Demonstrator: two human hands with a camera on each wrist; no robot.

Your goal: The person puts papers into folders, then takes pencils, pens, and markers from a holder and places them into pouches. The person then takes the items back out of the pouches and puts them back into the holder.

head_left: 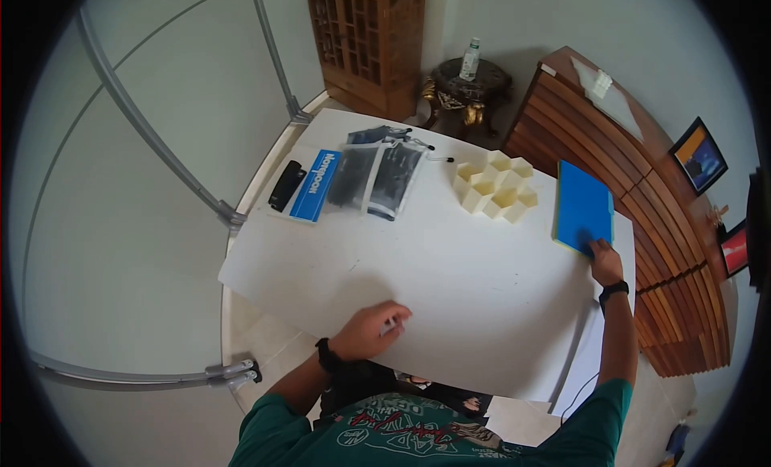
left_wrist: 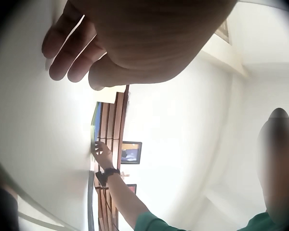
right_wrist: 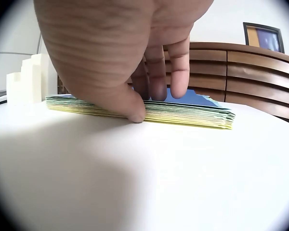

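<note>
A blue expanding file (head_left: 582, 208) lies flat at the right of the white table. Its layered edge (right_wrist: 183, 114), running from green to yellow, faces the right wrist camera. My right hand (head_left: 606, 264) grips the near edge of the file, with the thumb against the layers and the fingers over the blue cover. Above the table's near edge, my left hand (head_left: 371, 330) hangs with loosely curled fingers and holds nothing. In the left wrist view, the left hand's fingers (left_wrist: 62, 67) are bent.
A cream honeycomb organizer (head_left: 495, 186) stands left of the file. Dark mesh zip pouches (head_left: 373, 178), a blue notebook (head_left: 315, 186) and a black stapler (head_left: 287, 186) lie at the back left. A wooden cabinet (head_left: 594, 154) stands beyond the table's right side.
</note>
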